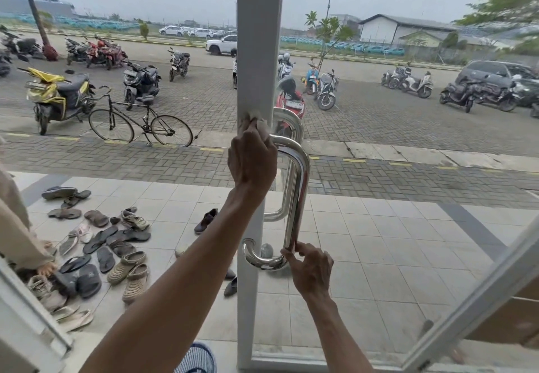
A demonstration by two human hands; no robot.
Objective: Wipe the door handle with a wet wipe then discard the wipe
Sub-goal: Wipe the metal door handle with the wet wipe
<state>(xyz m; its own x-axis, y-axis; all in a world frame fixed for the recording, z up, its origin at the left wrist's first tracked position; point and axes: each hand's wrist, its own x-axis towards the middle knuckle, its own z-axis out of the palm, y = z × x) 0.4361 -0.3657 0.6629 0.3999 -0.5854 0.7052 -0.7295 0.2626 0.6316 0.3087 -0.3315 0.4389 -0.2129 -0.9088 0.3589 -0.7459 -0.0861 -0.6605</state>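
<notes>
The left hand (252, 158) presses what looks like a wipe (258, 123) at the handle's (297, 194) top; the right hand (310, 267) pinches its bottom. Wiping underway, discarding remains.

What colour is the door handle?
Shiny silver door handle, like a mirror; seen in the head view.

The door handle (297, 194) stands upright just right of the door frame (256, 52), joined to it at top and bottom; the left hand (252, 159) is at the handle's upper bend, pressing a wet wipe (256, 119) against the frame, and the right hand (310, 270) pinches the handle's lower end. Left of the frame, a scatter of sandals and shoes (110, 250) lies on the tiled porch (364, 241). Behind the porch a bicycle (140, 122) stands on the paved lot (379, 116), with motorcycles (55, 92) farther back on both sides.
</notes>
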